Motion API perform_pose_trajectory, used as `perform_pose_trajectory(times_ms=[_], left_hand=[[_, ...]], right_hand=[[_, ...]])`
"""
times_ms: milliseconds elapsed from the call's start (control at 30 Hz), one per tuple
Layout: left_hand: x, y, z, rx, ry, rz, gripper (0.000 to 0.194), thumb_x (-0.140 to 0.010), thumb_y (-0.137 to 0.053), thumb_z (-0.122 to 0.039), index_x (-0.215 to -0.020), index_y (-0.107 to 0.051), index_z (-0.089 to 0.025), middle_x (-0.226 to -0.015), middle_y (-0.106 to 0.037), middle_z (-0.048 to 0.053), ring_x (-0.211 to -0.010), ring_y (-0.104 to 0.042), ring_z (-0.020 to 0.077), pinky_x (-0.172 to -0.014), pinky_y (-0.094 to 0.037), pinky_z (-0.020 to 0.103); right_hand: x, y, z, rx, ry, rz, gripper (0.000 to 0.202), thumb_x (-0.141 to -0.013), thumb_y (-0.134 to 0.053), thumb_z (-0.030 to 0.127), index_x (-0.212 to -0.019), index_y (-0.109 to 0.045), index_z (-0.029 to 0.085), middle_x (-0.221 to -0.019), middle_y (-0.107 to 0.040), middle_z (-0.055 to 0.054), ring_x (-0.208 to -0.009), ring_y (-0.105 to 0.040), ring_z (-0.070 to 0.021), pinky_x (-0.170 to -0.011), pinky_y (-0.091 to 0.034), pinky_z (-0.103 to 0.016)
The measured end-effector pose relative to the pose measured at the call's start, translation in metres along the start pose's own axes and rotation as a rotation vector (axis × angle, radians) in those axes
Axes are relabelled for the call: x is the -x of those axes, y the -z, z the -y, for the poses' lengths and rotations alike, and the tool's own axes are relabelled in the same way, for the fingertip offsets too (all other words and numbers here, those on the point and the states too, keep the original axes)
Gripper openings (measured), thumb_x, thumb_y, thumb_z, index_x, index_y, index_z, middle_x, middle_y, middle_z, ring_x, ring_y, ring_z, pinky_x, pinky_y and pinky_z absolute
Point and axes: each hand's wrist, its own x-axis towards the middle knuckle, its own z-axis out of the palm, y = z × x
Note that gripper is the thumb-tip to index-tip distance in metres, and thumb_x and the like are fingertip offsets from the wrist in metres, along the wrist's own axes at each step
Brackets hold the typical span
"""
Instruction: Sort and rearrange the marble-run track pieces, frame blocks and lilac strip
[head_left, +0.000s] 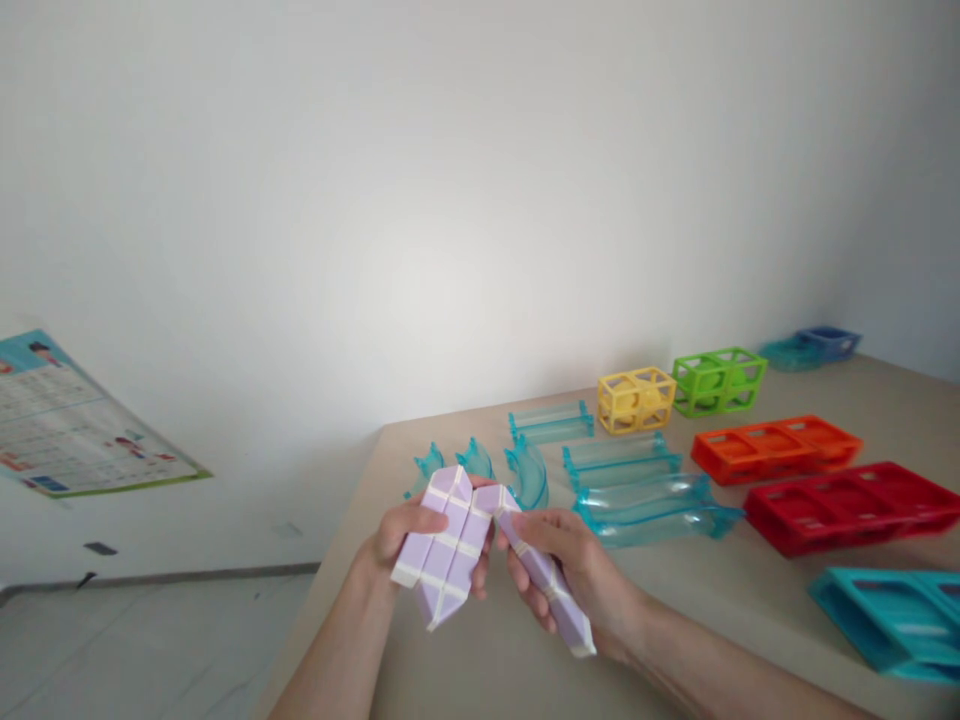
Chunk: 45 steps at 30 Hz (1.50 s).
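A purple and white folding snake puzzle [452,540] is held up above the front of the table. My left hand [405,535] grips its wide folded section, with the thumb on top and fingers beneath. My right hand [559,560] is wrapped round the long straight arm of the puzzle, which slants down to the right. A short bent piece joins the two sections between my hands. The undersides of the puzzle and some fingertips are hidden.
Behind my hands on the table [480,680] lie clear blue track pieces [637,510]. Yellow [636,400], green [720,382], orange [776,448], red [855,505] and teal [892,620] frames stand to the right. A poster [82,425] hangs at the left.
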Motion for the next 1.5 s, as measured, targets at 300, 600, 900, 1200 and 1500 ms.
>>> perform_pose_trajectory(times_ms=[300, 600, 900, 1200, 1500], left_hand=[[0.002, -0.014, -0.001, 0.013, -0.028, -0.001, 0.072, -0.072, -0.063, -0.025, -0.139, -0.041, -0.016, -0.096, -0.069, 0.015, -0.077, -0.071, 0.0317, -0.065, -0.055, 0.044], [0.010, -0.010, -0.006, -0.241, -0.032, -0.105, 0.079, -0.063, -0.074, -0.021, -0.137, -0.046, -0.016, -0.097, -0.071, 0.014, -0.075, -0.070, 0.0280, -0.065, -0.054, 0.036], [0.013, 0.000, -0.019, -0.547, -0.080, -0.228, 0.058, -0.064, -0.079, -0.037, -0.114, -0.068, -0.010, -0.090, -0.072, 0.013, -0.072, -0.065, 0.0210, -0.060, -0.045, 0.024], [-0.001, -0.021, -0.016, -0.961, 0.137, -0.077, 0.036, -0.081, -0.068, -0.039, -0.101, -0.075, -0.010, -0.078, -0.072, 0.009, -0.059, -0.054, 0.0125, -0.051, -0.038, 0.021], [-0.004, -0.011, -0.013, -1.143, -0.046, -0.125, 0.043, -0.080, -0.066, -0.046, -0.094, -0.077, -0.007, -0.069, -0.065, 0.009, -0.057, -0.052, 0.0136, -0.047, -0.036, 0.021]], right_hand=[[0.000, -0.004, -0.002, 0.305, 0.145, -0.119, 0.043, -0.077, -0.062, 0.056, -0.064, -0.054, 0.016, -0.047, -0.052, 0.003, -0.035, -0.042, -0.0068, -0.034, -0.030, -0.018], [0.001, 0.000, 0.007, 0.061, -0.032, 0.046, 0.037, -0.082, -0.056, 0.051, -0.076, -0.060, 0.015, -0.048, -0.050, 0.004, -0.031, -0.039, -0.0063, -0.028, -0.031, -0.016], [0.002, 0.003, 0.018, -0.058, -0.401, 0.049, 0.031, -0.087, -0.046, 0.041, -0.082, -0.062, 0.014, -0.053, -0.047, 0.005, -0.031, -0.038, -0.0043, -0.027, -0.030, -0.013], [0.001, 0.002, 0.011, 0.088, -0.568, 0.025, 0.028, -0.086, -0.047, 0.036, -0.075, -0.060, 0.013, -0.052, -0.048, 0.004, -0.030, -0.037, -0.0039, -0.026, -0.024, -0.013], [-0.001, 0.007, 0.010, 0.345, -0.311, 0.077, 0.040, -0.085, -0.056, 0.049, -0.071, -0.061, 0.012, -0.050, -0.058, -0.002, -0.037, -0.051, -0.0102, -0.032, -0.039, -0.017]])
